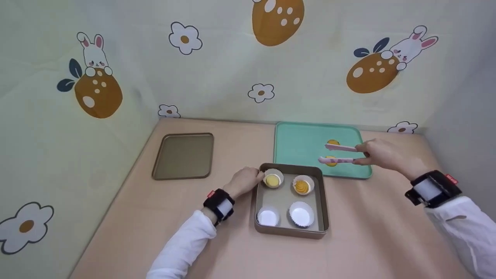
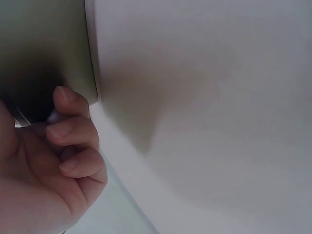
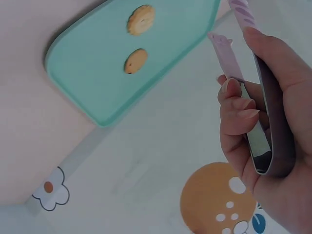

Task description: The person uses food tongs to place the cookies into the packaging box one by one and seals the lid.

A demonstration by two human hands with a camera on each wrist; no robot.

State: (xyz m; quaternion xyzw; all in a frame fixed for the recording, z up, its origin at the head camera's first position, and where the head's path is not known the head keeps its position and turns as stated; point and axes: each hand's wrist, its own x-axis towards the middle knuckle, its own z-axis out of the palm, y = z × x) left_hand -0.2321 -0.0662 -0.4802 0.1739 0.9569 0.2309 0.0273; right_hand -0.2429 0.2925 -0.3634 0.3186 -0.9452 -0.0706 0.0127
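My right hand (image 1: 381, 155) grips a pair of pink-tipped tongs (image 3: 280, 131), whose arms stand apart over a mint-green tray (image 1: 298, 143). Two cookies lie on that tray: a round one with a scalloped rim (image 3: 141, 20) and a smoother oval one (image 3: 135, 61). With my left hand (image 1: 244, 181) I hold the upper left wall of a square brown baking tin (image 1: 291, 231). Inside it are white paper cups; the far left one has a pale yellow cookie (image 1: 272, 181), the far right one an orange swirled cookie (image 1: 302, 187). Both near cups (image 1: 301, 214) hold nothing.
At the left of the table lies a flat brown lid (image 1: 184, 157). The green tray's near edge sits right behind the tin. A patterned cloth wall (image 1: 217, 77) closes off the back and left side; a plain wall (image 1: 461, 89) stands at the right.
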